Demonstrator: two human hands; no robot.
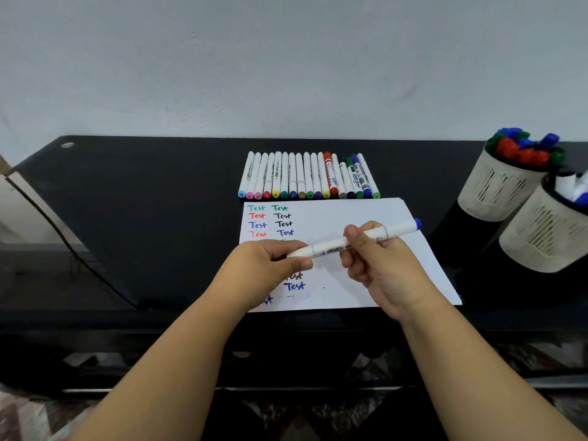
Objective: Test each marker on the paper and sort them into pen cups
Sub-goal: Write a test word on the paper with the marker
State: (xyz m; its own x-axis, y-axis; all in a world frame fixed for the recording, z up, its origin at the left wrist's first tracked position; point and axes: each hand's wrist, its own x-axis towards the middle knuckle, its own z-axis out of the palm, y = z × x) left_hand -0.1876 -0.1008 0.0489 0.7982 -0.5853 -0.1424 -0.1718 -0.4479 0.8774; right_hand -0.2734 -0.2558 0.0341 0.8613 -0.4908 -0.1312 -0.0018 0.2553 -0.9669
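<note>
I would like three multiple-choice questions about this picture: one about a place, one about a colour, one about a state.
1. Where does the row of markers lie?
A. beyond the paper's far edge
B. inside a cup
C. on the floor

2. What colour is the end of the held marker that points toward the cups?
A. yellow
B. blue
C. pink

3. How is the held marker held?
A. by the left hand alone
B. it lies loose on the paper
C. by both hands

Answers:
1 A: the row of markers lies on the table just past the paper.
2 B: the held marker ends in a blue tip.
3 C: the left hand grips one end and the right hand grips its middle.
</note>
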